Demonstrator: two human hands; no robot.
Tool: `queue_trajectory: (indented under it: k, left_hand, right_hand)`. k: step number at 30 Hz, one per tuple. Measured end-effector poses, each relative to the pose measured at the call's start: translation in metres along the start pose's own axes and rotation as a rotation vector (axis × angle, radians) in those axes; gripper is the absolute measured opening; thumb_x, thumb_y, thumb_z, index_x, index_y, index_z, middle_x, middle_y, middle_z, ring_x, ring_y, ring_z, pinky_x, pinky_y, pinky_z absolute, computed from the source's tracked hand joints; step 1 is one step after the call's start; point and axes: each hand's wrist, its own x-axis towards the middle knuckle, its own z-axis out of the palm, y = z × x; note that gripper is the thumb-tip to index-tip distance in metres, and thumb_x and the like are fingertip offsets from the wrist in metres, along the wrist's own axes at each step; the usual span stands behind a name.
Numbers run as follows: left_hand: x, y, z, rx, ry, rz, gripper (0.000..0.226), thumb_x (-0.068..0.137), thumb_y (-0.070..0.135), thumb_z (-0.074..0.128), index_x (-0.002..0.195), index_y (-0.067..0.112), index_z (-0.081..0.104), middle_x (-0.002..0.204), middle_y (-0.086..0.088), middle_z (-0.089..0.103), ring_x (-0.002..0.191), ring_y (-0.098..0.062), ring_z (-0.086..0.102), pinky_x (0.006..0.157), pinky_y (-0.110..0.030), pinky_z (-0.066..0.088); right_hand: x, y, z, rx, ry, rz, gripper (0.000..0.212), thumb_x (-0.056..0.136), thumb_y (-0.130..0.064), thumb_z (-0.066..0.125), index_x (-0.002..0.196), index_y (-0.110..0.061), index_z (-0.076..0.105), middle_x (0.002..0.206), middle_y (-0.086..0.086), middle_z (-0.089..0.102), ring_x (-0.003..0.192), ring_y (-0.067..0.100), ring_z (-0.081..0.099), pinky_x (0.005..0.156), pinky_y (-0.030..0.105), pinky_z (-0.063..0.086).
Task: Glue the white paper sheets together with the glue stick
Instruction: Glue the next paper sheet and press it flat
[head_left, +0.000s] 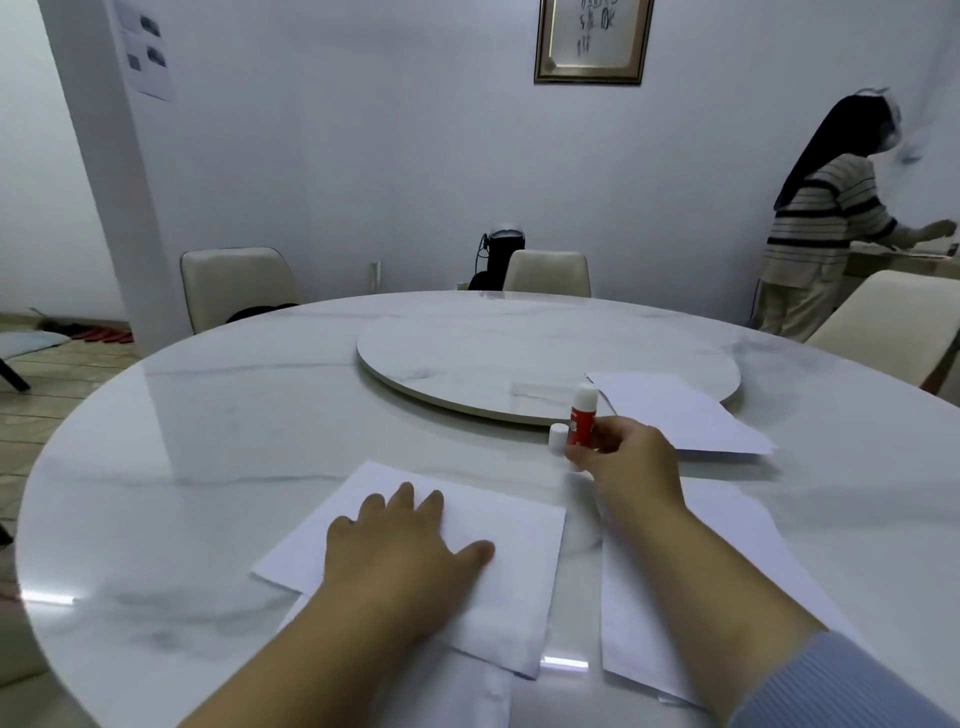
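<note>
The left hand (402, 545) lies flat, palm down with fingers spread, on a white paper sheet (498, 525) near the front edge of the round marble-patterned desk (208, 441); it grips nothing, only presses on the sheet. That sheet overlaps another white sheet (467, 691) below it at the desk's near edge. The right hand (631, 462) is curled around the lower part of the glue stick (583, 418), a red tube standing upright with a white end on top, fingers and thumb closed on its sides. Just to the left of the tube stands a small white cap (557, 439) on the desk, very near it; whether they touch cannot be told. Under the right forearm lies a second stack of white paper (654, 623), and a further sheet (675, 410) rests beyond the right hand, partly over the rim of the round turntable (467, 353) in the desk's centre. A blue ribbed sleeve (841, 686) covers the right arm near the elbow. In the background, 1 person in a striped top (826, 208) stands by the wall.
</note>
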Motion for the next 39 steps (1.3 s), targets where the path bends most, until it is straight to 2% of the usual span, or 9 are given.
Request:
queue_trajectory:
  k: [3, 11, 16, 20, 25, 27, 29, 36, 39]
  left_hand:
    - [-0.003, 0.002, 0.002, 0.026, 0.028, -0.018, 0.075, 0.081, 0.072, 0.025, 0.144, 0.031, 0.023, 0.152, 0.005, 0.026, 0.137, -0.02, 0.021, 0.103, -0.04, 0.024]
    - [-0.008, 0.003, 0.004, 0.107, 0.021, -0.044, 0.073, 0.084, 0.068, 0.022, 0.146, 0.029, 0.019, 0.151, 0.003, 0.026, 0.135, -0.022, 0.022, 0.102, -0.042, 0.025]
    - [-0.011, 0.01, 0.003, 0.153, 0.042, -0.083, 0.07, 0.084, 0.068, 0.023, 0.138, 0.025, 0.033, 0.137, 0.0, 0.041, 0.125, -0.025, 0.033, 0.092, -0.04, 0.03]
    - [-0.01, 0.019, 0.0, 0.193, 0.004, -0.124, 0.068, 0.085, 0.067, 0.025, 0.131, 0.019, 0.041, 0.132, -0.003, 0.045, 0.122, -0.026, 0.036, 0.086, -0.04, 0.032]
    - [-0.012, 0.025, -0.003, 0.181, -0.026, -0.137, 0.069, 0.085, 0.066, 0.026, 0.132, 0.017, 0.041, 0.133, -0.004, 0.044, 0.124, -0.027, 0.035, 0.084, -0.039, 0.032]
    - [-0.013, 0.022, -0.003, 0.157, -0.01, -0.11, 0.066, 0.086, 0.064, 0.025, 0.131, 0.018, 0.041, 0.134, -0.004, 0.044, 0.124, -0.027, 0.033, 0.089, -0.039, 0.03]
    - [-0.014, 0.015, -0.003, 0.109, 0.014, -0.063, 0.063, 0.088, 0.063, 0.024, 0.133, 0.021, 0.039, 0.137, -0.003, 0.041, 0.127, -0.026, 0.03, 0.096, -0.04, 0.028]
    - [-0.015, 0.005, -0.006, -0.142, 0.072, 0.042, 0.062, 0.087, 0.063, 0.032, 0.139, 0.029, 0.032, 0.146, 0.003, 0.034, 0.133, -0.023, 0.026, 0.102, -0.039, 0.026]
    - [-0.02, 0.002, -0.003, -0.113, 0.066, 0.058, 0.064, 0.086, 0.061, 0.036, 0.14, 0.028, 0.03, 0.148, 0.003, 0.031, 0.135, -0.022, 0.023, 0.103, -0.039, 0.024]
  right_hand:
    - [0.003, 0.001, 0.007, -0.102, 0.001, 0.009, 0.021, 0.076, -0.018, 0.076, 0.097, -0.023, 0.073, 0.08, -0.013, 0.067, 0.073, 0.002, 0.06, 0.06, 0.015, 0.039]
    - [0.004, -0.02, -0.011, -0.266, 0.047, 0.037, 0.052, 0.069, -0.028, 0.083, 0.116, -0.013, 0.066, 0.083, -0.006, 0.064, 0.084, 0.018, 0.06, 0.075, 0.029, 0.045]
    - [-0.017, -0.032, -0.085, -0.883, -0.498, 0.274, 0.084, 0.064, -0.033, 0.086, 0.139, -0.027, 0.047, 0.133, -0.002, 0.054, 0.114, 0.018, 0.054, 0.089, 0.025, 0.042]
    - [-0.027, -0.036, -0.083, -1.034, -0.517, 0.249, 0.094, 0.07, -0.036, 0.081, 0.148, -0.025, 0.03, 0.146, -0.005, 0.044, 0.129, 0.02, 0.046, 0.104, 0.031, 0.041]
    - [-0.038, -0.046, -0.075, -1.17, -0.389, 0.149, 0.071, 0.066, -0.044, 0.079, 0.13, -0.038, 0.049, 0.131, -0.009, 0.056, 0.127, 0.022, 0.047, 0.106, 0.03, 0.033]
    - [-0.039, -0.052, -0.084, -1.21, -0.37, 0.08, 0.042, 0.059, -0.045, 0.079, 0.096, -0.033, 0.063, 0.1, -0.011, 0.067, 0.099, 0.015, 0.06, 0.083, 0.026, 0.042]
    - [-0.035, -0.063, -0.102, -1.16, -0.355, 0.054, 0.036, 0.053, -0.045, 0.082, 0.079, -0.027, 0.064, 0.079, -0.01, 0.064, 0.076, 0.013, 0.062, 0.063, 0.024, 0.044]
    - [-0.028, -0.066, -0.121, -1.098, -0.39, -0.013, 0.041, 0.053, -0.047, 0.083, 0.077, -0.027, 0.056, 0.081, -0.012, 0.058, 0.077, 0.013, 0.058, 0.062, 0.028, 0.048]
    - [-0.032, -0.033, -0.107, -1.053, -0.352, -0.014, 0.047, 0.057, -0.04, 0.082, 0.096, -0.033, 0.058, 0.096, -0.009, 0.059, 0.087, 0.016, 0.057, 0.07, 0.028, 0.049]
